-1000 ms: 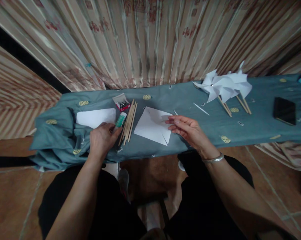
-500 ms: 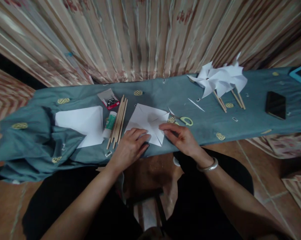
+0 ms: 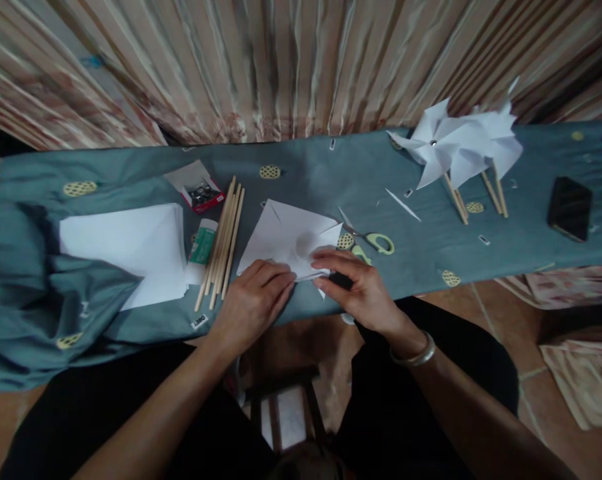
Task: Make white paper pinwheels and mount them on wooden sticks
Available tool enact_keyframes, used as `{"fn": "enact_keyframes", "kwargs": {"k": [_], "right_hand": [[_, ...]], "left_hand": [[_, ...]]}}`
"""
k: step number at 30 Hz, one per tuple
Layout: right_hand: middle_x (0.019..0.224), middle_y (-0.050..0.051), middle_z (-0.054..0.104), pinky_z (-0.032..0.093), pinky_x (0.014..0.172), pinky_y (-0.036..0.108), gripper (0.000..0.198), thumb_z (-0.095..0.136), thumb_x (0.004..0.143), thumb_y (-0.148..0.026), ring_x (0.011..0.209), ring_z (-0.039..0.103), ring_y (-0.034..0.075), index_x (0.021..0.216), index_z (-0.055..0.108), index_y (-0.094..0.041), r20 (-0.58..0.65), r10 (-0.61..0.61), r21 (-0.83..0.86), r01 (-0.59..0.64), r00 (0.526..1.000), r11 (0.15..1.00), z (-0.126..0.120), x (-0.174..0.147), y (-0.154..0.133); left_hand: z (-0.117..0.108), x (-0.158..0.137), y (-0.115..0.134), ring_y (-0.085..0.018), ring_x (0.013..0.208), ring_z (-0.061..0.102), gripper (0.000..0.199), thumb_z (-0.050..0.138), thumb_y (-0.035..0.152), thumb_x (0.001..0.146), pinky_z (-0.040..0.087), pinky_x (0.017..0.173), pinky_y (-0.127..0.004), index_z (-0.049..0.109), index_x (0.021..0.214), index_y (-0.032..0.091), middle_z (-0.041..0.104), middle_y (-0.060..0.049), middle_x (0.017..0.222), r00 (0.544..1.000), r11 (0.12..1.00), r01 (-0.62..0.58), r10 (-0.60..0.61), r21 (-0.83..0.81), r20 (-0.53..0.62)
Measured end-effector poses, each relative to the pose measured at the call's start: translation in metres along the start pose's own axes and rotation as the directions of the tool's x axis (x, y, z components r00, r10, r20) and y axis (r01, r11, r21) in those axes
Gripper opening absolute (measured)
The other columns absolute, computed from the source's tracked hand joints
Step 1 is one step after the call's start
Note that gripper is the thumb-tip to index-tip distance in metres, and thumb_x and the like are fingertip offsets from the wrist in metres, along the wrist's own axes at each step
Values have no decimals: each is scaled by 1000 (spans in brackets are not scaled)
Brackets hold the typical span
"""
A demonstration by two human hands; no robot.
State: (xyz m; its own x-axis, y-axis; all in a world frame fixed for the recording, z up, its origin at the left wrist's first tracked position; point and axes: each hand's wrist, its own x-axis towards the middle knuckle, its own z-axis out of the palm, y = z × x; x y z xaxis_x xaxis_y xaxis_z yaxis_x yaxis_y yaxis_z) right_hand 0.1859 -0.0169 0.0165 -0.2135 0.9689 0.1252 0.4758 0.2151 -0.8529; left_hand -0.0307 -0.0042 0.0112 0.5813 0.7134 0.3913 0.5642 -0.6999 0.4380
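Note:
A square white sheet of paper (image 3: 291,230) with slits running in from its corners lies on the cloth before me. My left hand (image 3: 259,293) grips its near left edge, fingers pressed together and bent. My right hand (image 3: 353,283) holds a flap of the near right part between thumb and fingers, and the flap curves up off the sheet. Part of the paper is hidden under both hands. Just right of it lie scissors (image 3: 379,243) with light green handles, spread apart. A thin white paper strip (image 3: 403,205) lies beyond them.
Left of the sheet are several wooden sticks (image 3: 224,243), a glue stick (image 3: 202,247), an open small box (image 3: 201,190) of metal pins and a stack of white paper (image 3: 125,247). White paper pinwheels (image 3: 451,143) and a black phone (image 3: 571,208) lie on the right.
My right hand has lifted and bent the paper's near flap inward. My left hand has closed on the near edge. The view has shifted slightly, nearer the table.

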Motion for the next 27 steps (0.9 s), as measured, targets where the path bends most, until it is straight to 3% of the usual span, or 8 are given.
{"fn": "enact_keyframes", "kwargs": {"k": [3, 6, 12, 27], "right_hand": [[112, 5, 69, 48, 100, 42, 5, 66, 86, -22, 111, 63, 21, 87, 70, -25, -46, 17, 53, -15, 999, 999, 7, 6, -1], [109, 5, 70, 49, 98, 41, 6, 66, 86, -22, 108, 63, 21, 81, 68, -24, -78, 22, 37, -19, 997, 999, 12, 11, -2], [109, 5, 70, 49, 98, 43, 3, 66, 86, -24, 106, 63, 22, 85, 69, -25, -120, -13, -115, 0, 993, 993, 20, 17, -4], [114, 5, 68, 49, 98, 44, 13, 60, 91, -25, 109, 62, 23, 98, 70, -27, -154, -121, -280, 74, 981, 957, 21, 14, -12]], "left_hand": [[0, 2, 1, -20, 90, 63, 15, 54, 17, 93, 56, 82, -36, 66, 100, 14, 70, -9, 97, 999, 998, 53, -53, -45, -1], [-1, 2, 2, -20, 90, 65, 17, 55, 19, 93, 56, 82, -36, 64, 107, 13, 70, -10, 98, 995, 994, 98, -99, -54, -23], [0, -2, 2, -18, 89, 66, 28, 52, 17, 94, 56, 81, -33, 58, 121, 19, 69, -7, 98, 992, 989, 119, -121, -91, -21], [2, -1, -1, -17, 89, 68, 19, 53, 16, 93, 59, 80, -32, 68, 105, 17, 70, -7, 95, 985, 978, 159, -167, -135, -50]]}}
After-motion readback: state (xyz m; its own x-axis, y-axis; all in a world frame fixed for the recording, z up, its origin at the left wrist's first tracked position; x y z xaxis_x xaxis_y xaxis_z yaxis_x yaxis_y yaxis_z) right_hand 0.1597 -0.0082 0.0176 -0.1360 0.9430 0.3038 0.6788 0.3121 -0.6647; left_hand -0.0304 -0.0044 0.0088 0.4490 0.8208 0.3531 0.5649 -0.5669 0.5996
